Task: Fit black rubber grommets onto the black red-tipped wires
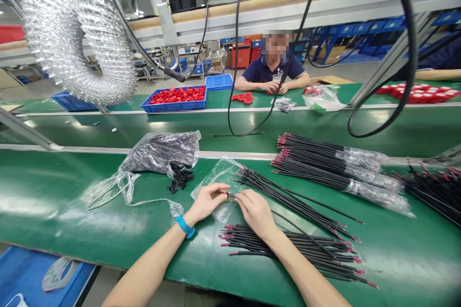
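Observation:
Over a clear plastic bag (219,176) on the green bench, my two hands meet at the end of one black cable (293,219). My right hand (256,211) pinches this cable, whose length trails away to the right beneath my forearm. At its tip, the fingers of my left hand (209,200) are closed on a small dark piece that they mostly hide. Loose black cables with red wire ends (298,201) lie just right of my hands, and another row of cables (288,244) lies below. Small black plastic parts (180,178) sit beyond my left hand.
A clear bag of black parts (163,151) rests at the back left. Bundles of plastic-wrapped cables (334,160) lie at the right. A hanging black cord (230,81) and a ribbed duct (79,43) dangle ahead. Across the bench, a person (275,69) sits near a blue tray (144,105) of red parts.

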`<state>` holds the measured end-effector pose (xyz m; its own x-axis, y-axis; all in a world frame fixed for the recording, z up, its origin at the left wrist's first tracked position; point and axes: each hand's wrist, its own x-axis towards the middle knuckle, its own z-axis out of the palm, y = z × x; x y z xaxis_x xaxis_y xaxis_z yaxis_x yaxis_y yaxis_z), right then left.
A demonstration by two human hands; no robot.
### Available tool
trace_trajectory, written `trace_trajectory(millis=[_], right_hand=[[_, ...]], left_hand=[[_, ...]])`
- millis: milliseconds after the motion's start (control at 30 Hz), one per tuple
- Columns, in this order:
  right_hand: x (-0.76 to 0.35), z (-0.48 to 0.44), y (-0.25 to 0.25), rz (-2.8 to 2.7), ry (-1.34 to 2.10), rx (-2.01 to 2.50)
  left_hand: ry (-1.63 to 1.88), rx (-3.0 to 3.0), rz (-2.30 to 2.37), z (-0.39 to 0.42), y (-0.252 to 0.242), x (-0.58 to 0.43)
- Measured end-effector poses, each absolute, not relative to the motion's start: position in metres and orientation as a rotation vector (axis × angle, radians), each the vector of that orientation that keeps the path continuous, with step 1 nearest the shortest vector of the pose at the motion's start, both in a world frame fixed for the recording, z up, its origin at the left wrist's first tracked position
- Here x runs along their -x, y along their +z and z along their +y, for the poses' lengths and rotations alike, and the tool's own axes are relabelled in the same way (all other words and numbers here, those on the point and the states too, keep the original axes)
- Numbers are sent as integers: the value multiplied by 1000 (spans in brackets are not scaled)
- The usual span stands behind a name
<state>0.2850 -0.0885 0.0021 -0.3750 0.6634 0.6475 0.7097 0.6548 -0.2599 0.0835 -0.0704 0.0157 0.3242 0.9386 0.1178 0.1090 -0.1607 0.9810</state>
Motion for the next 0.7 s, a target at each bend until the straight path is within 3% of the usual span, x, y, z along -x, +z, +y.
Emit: trace_trajectory(millis=[200,500,700], right_hand=[[-286,-92,3,-2128,-1,1080],[-287,-95,6,-2071,416,1115],[-286,-94,7,-2061,269,1106]], left_hand=[[1043,-1785,1021,-83,17,-93],[1144,-2170,911,-86,2,-97],[1231,-1897,1069,-81,4,-97]])
